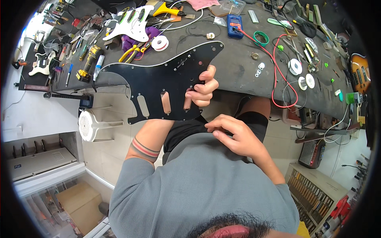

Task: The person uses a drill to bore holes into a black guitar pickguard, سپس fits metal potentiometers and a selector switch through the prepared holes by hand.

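Note:
A black guitar pickguard with three long pickup slots and small screw holes is held up in front of me, tilted, above my lap at the bench's near edge. My left hand grips it by its right side; the fingers wrap over the front while the left forearm passes behind the plate. Just right of and below the pickguard, my right hand hovers over my lap with loosely bent fingers and the thumb apart. Nothing shows in it.
The dark workbench carries a white pickguard with pickups, yellow pliers, a yellow drill, a blue multimeter with a red lead, and wire spools. A white stool stands at left.

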Demonstrator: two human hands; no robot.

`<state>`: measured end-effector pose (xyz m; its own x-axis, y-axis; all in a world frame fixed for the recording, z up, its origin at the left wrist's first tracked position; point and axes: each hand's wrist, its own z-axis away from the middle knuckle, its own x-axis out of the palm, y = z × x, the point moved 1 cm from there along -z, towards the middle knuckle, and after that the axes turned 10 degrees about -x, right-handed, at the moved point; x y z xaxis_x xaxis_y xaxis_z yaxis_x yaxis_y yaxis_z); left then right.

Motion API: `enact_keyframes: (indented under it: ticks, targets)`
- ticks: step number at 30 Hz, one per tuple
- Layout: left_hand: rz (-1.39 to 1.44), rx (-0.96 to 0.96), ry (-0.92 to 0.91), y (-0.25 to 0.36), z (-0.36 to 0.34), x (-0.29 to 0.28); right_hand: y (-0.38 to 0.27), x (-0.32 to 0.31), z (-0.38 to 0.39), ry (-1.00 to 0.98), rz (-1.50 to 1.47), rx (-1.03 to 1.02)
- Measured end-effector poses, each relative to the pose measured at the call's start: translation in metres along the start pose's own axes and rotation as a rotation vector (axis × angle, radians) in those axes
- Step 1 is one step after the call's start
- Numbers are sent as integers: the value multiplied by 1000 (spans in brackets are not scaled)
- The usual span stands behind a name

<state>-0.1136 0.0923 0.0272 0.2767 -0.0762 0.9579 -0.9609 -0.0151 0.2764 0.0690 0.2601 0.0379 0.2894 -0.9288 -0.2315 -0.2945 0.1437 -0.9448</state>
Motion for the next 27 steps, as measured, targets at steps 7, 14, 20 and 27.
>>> enact_keyframes:
  ticks: [7,14,20,27]
  targets:
    - [-780,433,949,19,-2,12,8,-21,0,208,-152,73]
    - [-1247,559,1210,17,0,27,-9,-65,-21,469,-424,90]
    - [-1386,799,970,-2,1,18,-21,-62,-34,273,-32,94]
    - [-1851,1044,655,-18,3,33,-29,-58,-38,256,198,-260]
